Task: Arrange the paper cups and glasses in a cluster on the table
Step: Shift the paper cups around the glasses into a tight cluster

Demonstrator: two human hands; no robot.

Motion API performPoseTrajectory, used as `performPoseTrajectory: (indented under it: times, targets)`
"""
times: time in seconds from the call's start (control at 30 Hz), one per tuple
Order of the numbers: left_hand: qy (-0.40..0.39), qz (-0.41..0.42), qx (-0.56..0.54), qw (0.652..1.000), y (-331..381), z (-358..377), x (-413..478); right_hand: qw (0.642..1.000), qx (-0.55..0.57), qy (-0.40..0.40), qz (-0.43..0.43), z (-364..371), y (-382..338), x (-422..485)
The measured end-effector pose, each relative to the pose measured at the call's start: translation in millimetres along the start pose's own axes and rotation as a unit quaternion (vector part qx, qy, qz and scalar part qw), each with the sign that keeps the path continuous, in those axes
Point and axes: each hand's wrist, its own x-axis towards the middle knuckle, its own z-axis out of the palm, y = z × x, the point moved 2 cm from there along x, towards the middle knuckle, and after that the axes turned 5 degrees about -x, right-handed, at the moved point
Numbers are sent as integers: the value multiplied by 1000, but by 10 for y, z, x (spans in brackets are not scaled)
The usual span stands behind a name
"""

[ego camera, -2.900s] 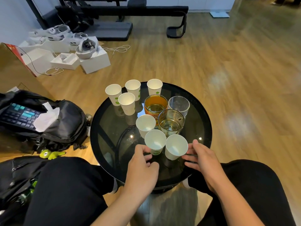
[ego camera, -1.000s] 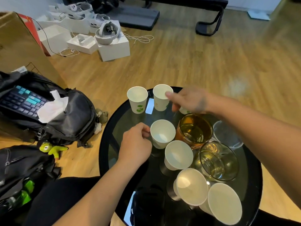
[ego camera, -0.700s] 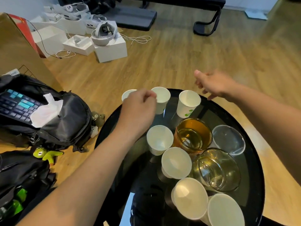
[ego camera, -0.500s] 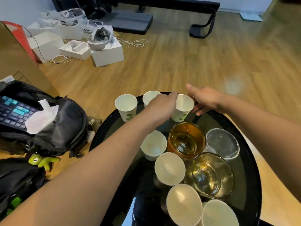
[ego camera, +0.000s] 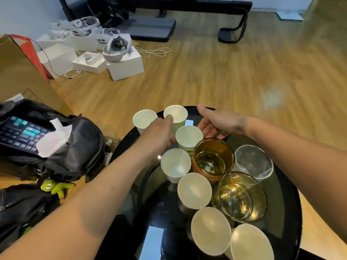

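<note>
Several white paper cups and three glasses stand on the round black glass table [ego camera: 289, 203]. An amber glass [ego camera: 214, 160], a clear glass [ego camera: 253, 162] and a yellowish glass [ego camera: 242, 196] sit together at the right. A curved row of paper cups runs from the near cup [ego camera: 251, 243] up to one [ego camera: 175, 163] beside the amber glass. My left hand [ego camera: 159, 132] grips the far paper cup [ego camera: 176, 113], thumb at its rim. Another cup [ego camera: 144, 119] stands left of it. My right hand [ego camera: 216, 122] is open just behind a cup [ego camera: 188, 136] that stands next to the amber glass.
A black backpack [ego camera: 75, 147] with a keyboard and tissue lies on the floor left of the table, with a green toy [ego camera: 54, 187] below it. White boxes and headsets [ego camera: 116, 47] sit further back on the wooden floor. A black bench frame [ego camera: 232, 30] is at the rear.
The cup near my right hand has moved in next to the amber glass, and that hand has opened behind it. My left hand stays on the far cup.
</note>
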Motion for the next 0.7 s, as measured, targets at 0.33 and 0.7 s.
performPoseTrajectory:
  times: [0.33,0.7]
  targets:
    - [107,9,-45,993,-77,-351,94,995,27,91,-18,-213,-176,102]
    - [4,-27,199,980,472,-177,692,996,28,65,-48,0,-450,440]
